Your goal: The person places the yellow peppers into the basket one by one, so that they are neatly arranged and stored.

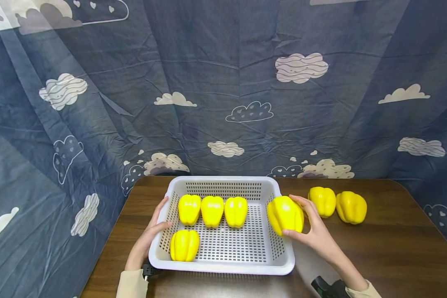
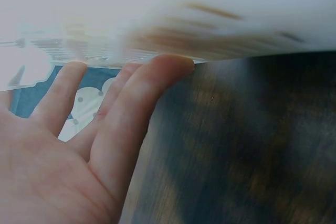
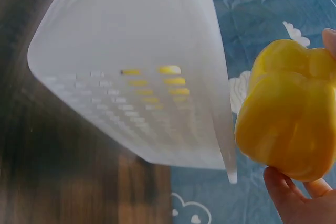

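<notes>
My right hand (image 1: 314, 231) pinches a yellow bell pepper (image 1: 285, 215) between thumb and fingers, above the right rim of a white perforated plastic basket (image 1: 231, 267). In the right wrist view this pepper (image 3: 291, 111) appears beside the basket's outer wall (image 3: 142, 30), higher than the table. At the basket's left side, my left hand (image 1: 147, 238) rests fairly straight fingers against the rim; the left wrist view shows their fingertips touching the basket edge. Inside the basket, three yellow bell peppers (image 1: 212, 211) stand in a row towards the back, and another pepper (image 1: 184, 245) sits at front left.
Two more yellow bell peppers (image 1: 322, 202) (image 1: 352, 207) stand side by side on the brown wooden table (image 1: 395, 248), right of the basket. A dark blue cloth (image 1: 208, 54) printed with clouds hangs behind the table and along its sides.
</notes>
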The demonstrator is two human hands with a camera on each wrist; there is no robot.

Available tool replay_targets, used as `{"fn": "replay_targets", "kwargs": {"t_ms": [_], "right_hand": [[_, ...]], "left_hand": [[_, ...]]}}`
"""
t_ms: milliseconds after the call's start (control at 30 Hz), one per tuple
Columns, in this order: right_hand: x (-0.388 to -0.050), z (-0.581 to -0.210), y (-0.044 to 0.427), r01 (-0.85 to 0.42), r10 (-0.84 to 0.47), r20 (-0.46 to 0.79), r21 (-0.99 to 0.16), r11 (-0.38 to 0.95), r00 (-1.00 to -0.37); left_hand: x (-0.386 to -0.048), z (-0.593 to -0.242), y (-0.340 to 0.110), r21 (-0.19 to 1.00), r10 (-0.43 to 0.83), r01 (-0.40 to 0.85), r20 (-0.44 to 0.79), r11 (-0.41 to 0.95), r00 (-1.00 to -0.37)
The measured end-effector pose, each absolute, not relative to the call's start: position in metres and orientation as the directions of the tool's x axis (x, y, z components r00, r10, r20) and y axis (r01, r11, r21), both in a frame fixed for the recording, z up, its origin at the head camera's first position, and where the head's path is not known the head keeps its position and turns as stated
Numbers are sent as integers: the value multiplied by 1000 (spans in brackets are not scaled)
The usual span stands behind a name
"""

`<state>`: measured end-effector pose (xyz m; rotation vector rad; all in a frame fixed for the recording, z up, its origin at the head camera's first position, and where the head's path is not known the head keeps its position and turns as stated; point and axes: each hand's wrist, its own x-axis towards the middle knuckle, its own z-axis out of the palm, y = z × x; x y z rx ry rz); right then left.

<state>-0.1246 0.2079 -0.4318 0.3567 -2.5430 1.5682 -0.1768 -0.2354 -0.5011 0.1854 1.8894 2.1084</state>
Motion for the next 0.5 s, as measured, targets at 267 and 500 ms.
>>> {"fn": "replay_targets", "kwargs": {"t_ms": [267, 500], "right_hand": [[-125, -433, 190, -272, -171, 218, -862, 429, -961], [-127, -437, 175, -323, -218, 251, -848, 420, -943]], "left_hand": [[-177, -501, -235, 986, 311, -140, -105, -92, -945], [-177, -500, -234, 984, 311, -143, -105, -104, -945]]}}
